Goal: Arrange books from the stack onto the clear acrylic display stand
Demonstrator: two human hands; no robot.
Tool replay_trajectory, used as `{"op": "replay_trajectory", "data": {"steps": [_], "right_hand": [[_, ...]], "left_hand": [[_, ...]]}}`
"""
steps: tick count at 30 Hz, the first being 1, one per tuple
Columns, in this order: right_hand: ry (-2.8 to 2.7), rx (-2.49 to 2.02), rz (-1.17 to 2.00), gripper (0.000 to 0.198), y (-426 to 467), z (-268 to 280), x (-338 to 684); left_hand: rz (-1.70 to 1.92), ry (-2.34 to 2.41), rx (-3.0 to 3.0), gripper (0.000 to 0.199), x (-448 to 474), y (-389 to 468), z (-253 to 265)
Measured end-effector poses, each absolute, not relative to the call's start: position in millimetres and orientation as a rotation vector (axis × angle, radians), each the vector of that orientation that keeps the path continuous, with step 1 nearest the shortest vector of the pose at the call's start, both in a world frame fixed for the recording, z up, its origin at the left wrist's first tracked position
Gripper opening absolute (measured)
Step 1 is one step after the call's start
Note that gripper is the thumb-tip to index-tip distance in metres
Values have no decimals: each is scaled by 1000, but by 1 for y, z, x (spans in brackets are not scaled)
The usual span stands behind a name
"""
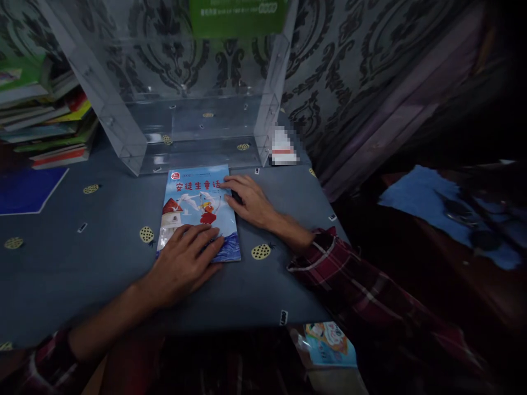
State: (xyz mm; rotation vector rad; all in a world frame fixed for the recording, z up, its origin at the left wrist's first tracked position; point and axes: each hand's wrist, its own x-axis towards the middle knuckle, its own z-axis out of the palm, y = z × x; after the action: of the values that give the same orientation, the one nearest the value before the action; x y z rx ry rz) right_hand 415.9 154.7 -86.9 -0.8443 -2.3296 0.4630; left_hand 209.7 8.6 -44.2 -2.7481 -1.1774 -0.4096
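Two hands (pixel 181 263) (pixel 253 204), fingers (pixel 201 241) loosely spread on one blue paperback (pixel 198 213), one clear plastic rack (pixel 110 119) beyond them, one multicoloured book stack (pixel 53 116) leftward

What look like dark glasses (pixel 485 240) lie on a blue cloth (pixel 422 195) at right.

The book (pixel 197 206) is a thin paperback, its light-blue cover bearing a red title, white birds, a red-roofed house and a red-dressed figure above dark-blue waves. It lies closed and flat on the bench (pixel 102 236), cover up, title end away from the wearer.
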Motion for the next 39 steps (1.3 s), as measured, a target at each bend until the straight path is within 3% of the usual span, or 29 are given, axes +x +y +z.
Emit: {"op": "replay_trajectory", "data": {"steps": [22, 29, 39], "right_hand": [[-2368, -860, 462, 31, 154, -86, 415], [-2416, -1087, 364, 46, 119, -80, 406], [-2544, -1030, 282, 53, 54, -82, 413]], "left_hand": [[-483, -1118, -2727, 28, 214, 11, -36], [-461, -1122, -2785, 33, 209, 12, -38], [-503, -1264, -2931, 35, 183, 29, -43]]}}
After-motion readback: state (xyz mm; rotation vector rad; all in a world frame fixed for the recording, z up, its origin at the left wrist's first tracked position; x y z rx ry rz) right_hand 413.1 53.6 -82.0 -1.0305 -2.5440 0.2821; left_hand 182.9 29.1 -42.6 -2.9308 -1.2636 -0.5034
